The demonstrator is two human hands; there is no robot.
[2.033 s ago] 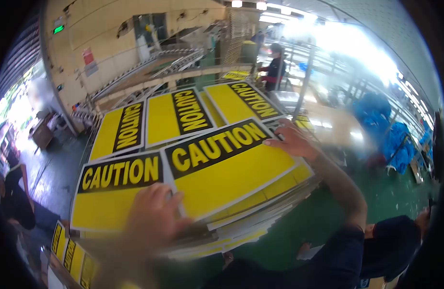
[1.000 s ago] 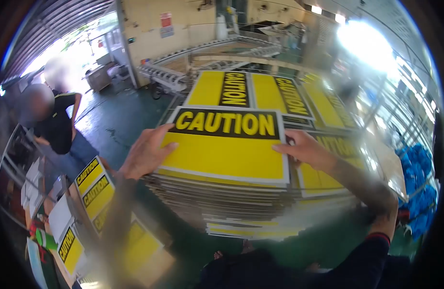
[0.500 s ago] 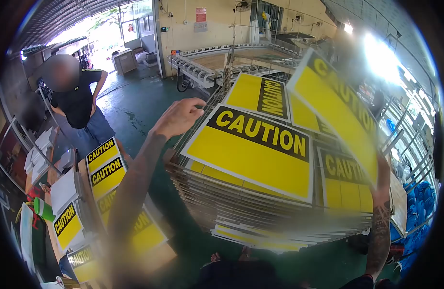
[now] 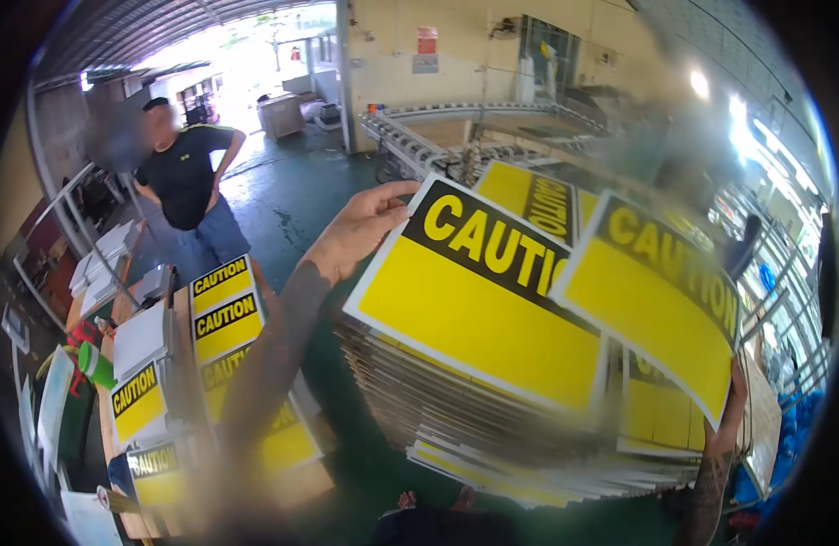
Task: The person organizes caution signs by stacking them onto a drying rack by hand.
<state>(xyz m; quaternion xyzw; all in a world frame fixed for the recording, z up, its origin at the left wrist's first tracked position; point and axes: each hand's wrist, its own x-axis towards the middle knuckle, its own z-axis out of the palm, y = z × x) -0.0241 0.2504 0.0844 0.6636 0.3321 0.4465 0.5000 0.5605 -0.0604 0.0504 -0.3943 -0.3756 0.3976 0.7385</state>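
My left hand (image 4: pixel 365 229) pinches the upper left edge of a yellow caution sign (image 4: pixel 474 318) with a black band and white border. That sign is tilted, its near left corner raised over a stacked wire drying rack (image 4: pixel 392 378). At the right, my right hand (image 4: pixel 734 409) grips the lower right edge of a second caution sign (image 4: pixel 651 296). This one bends slightly and overlaps the first sign's right side. Beneath them, another caution sign (image 4: pixel 660 409) lies on the rack, partly covered. Farther back on the rack is a caution sign (image 4: pixel 506 187) turned sideways.
On the left, a wooden table (image 4: pixel 306 482) bears several caution signs, stacks of white sheets (image 4: pixel 142 337) and a green cup (image 4: pixel 95 366). A person (image 4: pixel 187 182) stands behind it. Beyond the rack is a large roller-edged machine (image 4: pixel 401 141); blue material (image 4: pixel 797 446) lies at far right.
My left hand has closed on the edge of the sign on the rack and lifted it. The sign in my right hand has lowered and tilted flatter. The view has swung left.
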